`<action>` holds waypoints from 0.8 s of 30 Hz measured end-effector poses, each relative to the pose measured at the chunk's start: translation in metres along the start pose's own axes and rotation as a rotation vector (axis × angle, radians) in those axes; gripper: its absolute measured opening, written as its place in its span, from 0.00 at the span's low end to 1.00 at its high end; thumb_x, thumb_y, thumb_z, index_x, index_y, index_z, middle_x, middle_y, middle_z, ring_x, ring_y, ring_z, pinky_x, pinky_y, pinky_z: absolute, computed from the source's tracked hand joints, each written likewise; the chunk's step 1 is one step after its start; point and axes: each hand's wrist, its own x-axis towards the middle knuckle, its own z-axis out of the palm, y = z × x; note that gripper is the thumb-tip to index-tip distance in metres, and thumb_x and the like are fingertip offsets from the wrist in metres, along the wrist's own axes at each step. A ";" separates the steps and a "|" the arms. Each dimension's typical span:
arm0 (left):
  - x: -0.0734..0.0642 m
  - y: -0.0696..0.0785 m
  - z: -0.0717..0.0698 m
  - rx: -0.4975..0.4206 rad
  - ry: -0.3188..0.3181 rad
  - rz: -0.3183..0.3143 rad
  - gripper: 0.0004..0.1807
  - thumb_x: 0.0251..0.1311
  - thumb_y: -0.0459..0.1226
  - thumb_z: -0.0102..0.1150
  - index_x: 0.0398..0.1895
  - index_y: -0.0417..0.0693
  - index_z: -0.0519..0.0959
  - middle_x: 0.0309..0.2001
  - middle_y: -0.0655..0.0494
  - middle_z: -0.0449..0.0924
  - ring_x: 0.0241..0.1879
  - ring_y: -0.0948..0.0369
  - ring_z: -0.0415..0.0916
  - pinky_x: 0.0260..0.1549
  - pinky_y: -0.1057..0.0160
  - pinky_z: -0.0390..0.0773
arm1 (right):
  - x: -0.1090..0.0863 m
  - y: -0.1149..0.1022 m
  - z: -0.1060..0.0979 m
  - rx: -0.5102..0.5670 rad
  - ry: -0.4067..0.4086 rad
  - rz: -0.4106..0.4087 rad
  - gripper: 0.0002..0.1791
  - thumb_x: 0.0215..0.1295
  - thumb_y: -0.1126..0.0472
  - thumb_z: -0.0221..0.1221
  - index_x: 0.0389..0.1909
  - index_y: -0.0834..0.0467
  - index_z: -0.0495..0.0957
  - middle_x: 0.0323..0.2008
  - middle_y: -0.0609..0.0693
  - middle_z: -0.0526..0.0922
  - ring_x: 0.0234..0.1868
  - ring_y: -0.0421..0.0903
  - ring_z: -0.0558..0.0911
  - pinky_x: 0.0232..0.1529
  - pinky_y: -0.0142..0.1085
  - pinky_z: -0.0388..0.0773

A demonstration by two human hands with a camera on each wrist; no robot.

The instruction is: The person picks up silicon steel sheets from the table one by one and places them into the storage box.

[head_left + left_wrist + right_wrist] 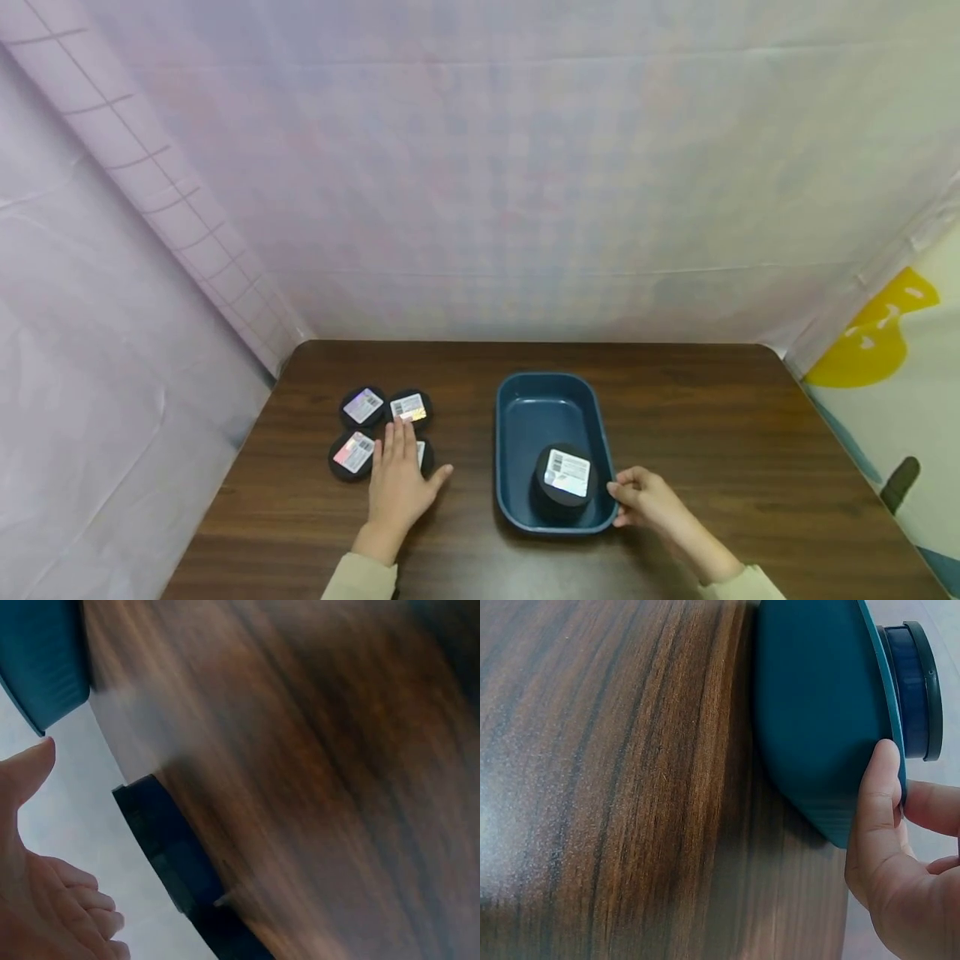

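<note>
A deep blue rectangular tray [522, 442] stands on the table right of centre. My right hand [649, 505] pinches its near right rim between thumb and fingers, as the right wrist view of the hand [904, 859] also shows. Inside the tray, toward its near end, sits a black round lidded container [566, 475] with a white label; it looks tall, and I cannot tell whether it is a stack. My left hand [397, 490] reaches with straight fingers over several similar black containers [352, 454] grouped at the left. It partly hides the near right container [426, 457]; contact is unclear.
The brown wooden table [693, 408] extends around the tray and containers. Pale cloth hangs behind it [525, 208] and at the left [97, 350]. On the right hangs a cloth with a yellow pattern [862, 354].
</note>
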 end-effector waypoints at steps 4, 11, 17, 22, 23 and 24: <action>0.001 -0.003 0.001 -0.009 -0.012 0.010 0.49 0.50 0.56 0.62 0.65 0.29 0.58 0.67 0.32 0.54 0.67 0.40 0.50 0.64 0.44 0.54 | 0.000 -0.001 0.000 0.000 0.002 0.000 0.16 0.64 0.68 0.53 0.43 0.76 0.61 0.23 0.52 0.69 0.23 0.44 0.73 0.26 0.36 0.81; 0.005 -0.008 0.003 -0.011 -0.075 -0.005 0.48 0.50 0.54 0.63 0.65 0.29 0.59 0.66 0.32 0.54 0.66 0.40 0.52 0.64 0.44 0.56 | 0.000 -0.001 0.000 0.005 0.000 -0.002 0.16 0.63 0.68 0.53 0.43 0.76 0.61 0.22 0.52 0.69 0.22 0.44 0.74 0.25 0.35 0.81; 0.006 -0.012 0.004 0.047 -0.109 -0.032 0.48 0.50 0.54 0.63 0.62 0.25 0.61 0.63 0.29 0.59 0.64 0.39 0.57 0.63 0.43 0.56 | 0.001 0.000 0.001 0.006 -0.002 -0.001 0.16 0.63 0.68 0.52 0.43 0.76 0.60 0.23 0.51 0.69 0.22 0.43 0.73 0.25 0.34 0.80; 0.008 -0.014 0.006 0.069 -0.111 -0.036 0.47 0.51 0.54 0.63 0.59 0.22 0.62 0.61 0.27 0.62 0.62 0.38 0.59 0.63 0.43 0.57 | 0.001 -0.001 0.000 0.005 0.000 -0.005 0.17 0.63 0.68 0.53 0.43 0.77 0.60 0.23 0.51 0.69 0.22 0.43 0.73 0.25 0.35 0.80; 0.008 -0.014 0.006 0.069 -0.111 -0.039 0.47 0.51 0.54 0.63 0.59 0.22 0.62 0.61 0.27 0.61 0.63 0.38 0.59 0.63 0.43 0.56 | 0.001 -0.001 0.000 0.005 0.001 -0.005 0.17 0.62 0.68 0.53 0.43 0.77 0.60 0.23 0.51 0.69 0.22 0.43 0.73 0.25 0.35 0.80; 0.009 -0.014 0.007 0.070 -0.112 -0.042 0.47 0.51 0.54 0.62 0.59 0.22 0.62 0.61 0.27 0.61 0.63 0.38 0.58 0.63 0.43 0.55 | 0.001 -0.001 0.001 0.007 0.003 -0.005 0.17 0.62 0.68 0.53 0.43 0.77 0.60 0.23 0.51 0.69 0.22 0.43 0.73 0.25 0.35 0.80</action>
